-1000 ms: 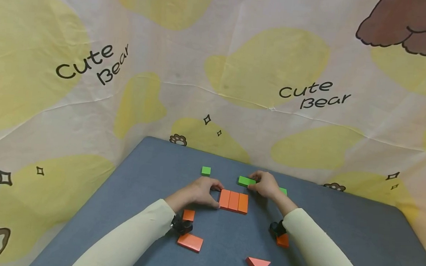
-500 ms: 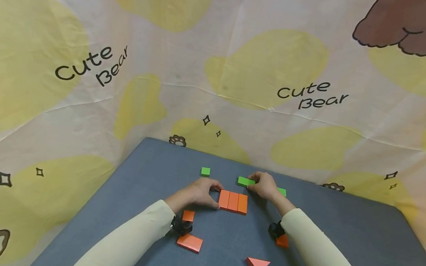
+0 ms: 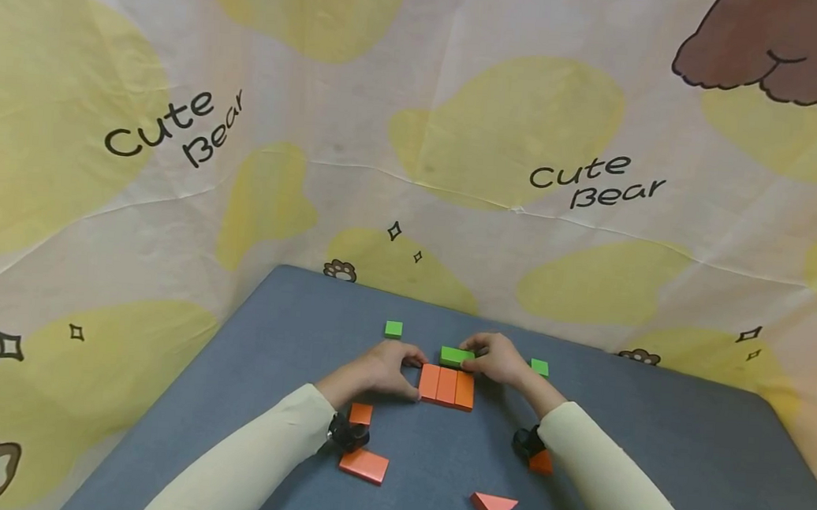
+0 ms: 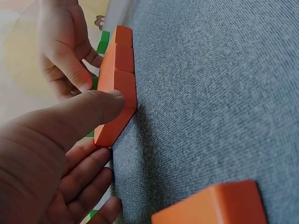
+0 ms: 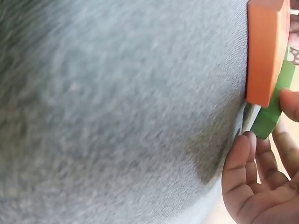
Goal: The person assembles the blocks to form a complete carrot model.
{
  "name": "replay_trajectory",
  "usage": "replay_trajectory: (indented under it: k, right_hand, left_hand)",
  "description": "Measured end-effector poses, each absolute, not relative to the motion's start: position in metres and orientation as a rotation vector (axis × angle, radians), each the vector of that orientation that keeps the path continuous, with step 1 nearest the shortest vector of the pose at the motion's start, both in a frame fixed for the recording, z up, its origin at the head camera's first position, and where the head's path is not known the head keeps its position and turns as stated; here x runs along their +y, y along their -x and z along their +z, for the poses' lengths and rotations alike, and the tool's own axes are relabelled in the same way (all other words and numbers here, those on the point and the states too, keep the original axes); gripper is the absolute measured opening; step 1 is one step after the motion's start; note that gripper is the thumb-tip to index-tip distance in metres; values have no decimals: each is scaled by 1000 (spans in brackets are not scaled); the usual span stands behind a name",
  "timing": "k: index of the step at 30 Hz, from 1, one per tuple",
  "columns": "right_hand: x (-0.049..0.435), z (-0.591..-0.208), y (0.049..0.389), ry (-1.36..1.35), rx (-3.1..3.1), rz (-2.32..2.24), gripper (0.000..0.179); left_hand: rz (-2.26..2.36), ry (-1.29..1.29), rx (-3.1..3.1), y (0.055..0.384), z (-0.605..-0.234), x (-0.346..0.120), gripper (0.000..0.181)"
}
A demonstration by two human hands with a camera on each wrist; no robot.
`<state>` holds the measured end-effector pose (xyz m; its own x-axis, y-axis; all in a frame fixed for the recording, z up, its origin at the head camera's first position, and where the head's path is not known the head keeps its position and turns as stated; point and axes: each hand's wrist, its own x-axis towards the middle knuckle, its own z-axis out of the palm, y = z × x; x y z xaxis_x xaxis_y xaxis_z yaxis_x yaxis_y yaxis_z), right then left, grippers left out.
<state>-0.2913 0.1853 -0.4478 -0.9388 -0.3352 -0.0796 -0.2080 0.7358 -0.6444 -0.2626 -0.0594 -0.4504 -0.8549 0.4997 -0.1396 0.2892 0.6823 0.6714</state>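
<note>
Fingers and thumb of the right hand [image 3: 499, 358] pinch the right end of a long green block [image 3: 454, 357], just behind a side-by-side row of three orange blocks [image 3: 447, 386]. Thumb and fingers of the left hand [image 3: 388, 366], curved and set apart by the block's length, grip the row's leftmost block [image 3: 429, 384]. One small green block [image 3: 393, 330] lies beyond the left hand; a pink triangular block [image 3: 495, 508] lies nearer the person.

Left arm [image 3: 245, 461] and right arm [image 3: 621, 475] stretched forward, converging. Left hand [image 3: 388, 368] curved, thumb [image 4: 105, 106] apart from fingers [image 4: 88, 169]. Right hand [image 3: 501, 359] slightly farther forward, in pinch grip.
</note>
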Motion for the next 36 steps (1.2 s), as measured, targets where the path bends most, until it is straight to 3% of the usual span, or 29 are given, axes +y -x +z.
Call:
replay_trajectory:
  k: [36]
  right_hand:
    - [188,-441,284,477,2678,-1030,31]
  left_hand:
    - [942,-627,2602,262,-450,-60,52]
